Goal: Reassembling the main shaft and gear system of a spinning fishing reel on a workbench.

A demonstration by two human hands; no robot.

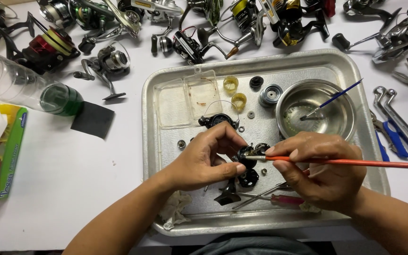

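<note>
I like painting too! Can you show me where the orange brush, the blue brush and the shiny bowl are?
orange brush [345, 162]: head view, middle of its handle.
blue brush [338, 96]: head view, its blue handle.
shiny bowl [350, 123]: head view, its right rim.

Left hand [204, 158] curls in, fingers pinched tight; right hand [319, 167] sits just beside it, thumb and forefinger pressed together.

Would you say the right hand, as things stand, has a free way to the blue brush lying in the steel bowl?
Probably yes: the steel bowl sits just beyond the right hand, nothing lies between, and the blue brush juts over the rim. But that hand already holds an orange brush.
</note>
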